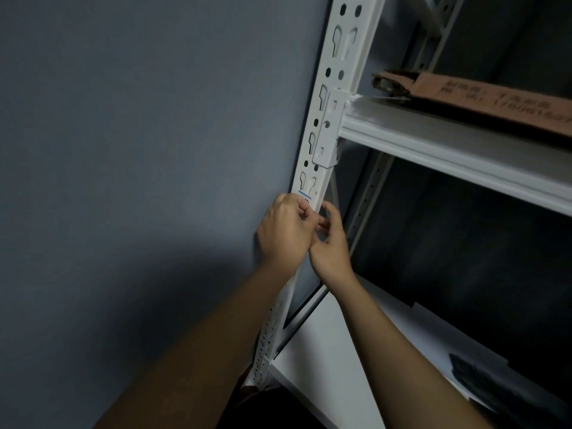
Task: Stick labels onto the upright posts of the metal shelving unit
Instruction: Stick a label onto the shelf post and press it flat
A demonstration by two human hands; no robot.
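both hands at a label on the white shelf post

mid-frame, the left hand (283, 233) and right hand (329, 243) meet at the white upright post (332, 88), fingers curled and pinching a white label (306, 198) with a blue line against the post's face, just below the beam bracket (328, 131). a cardboard box (483, 97) lies on the upper shelf (448, 150), upper right; grey wall (139, 134) fills the left.

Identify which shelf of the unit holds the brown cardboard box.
The upper shelf, above both hands, carries the cardboard box. The lower shelf holds only a dark item at its right end.
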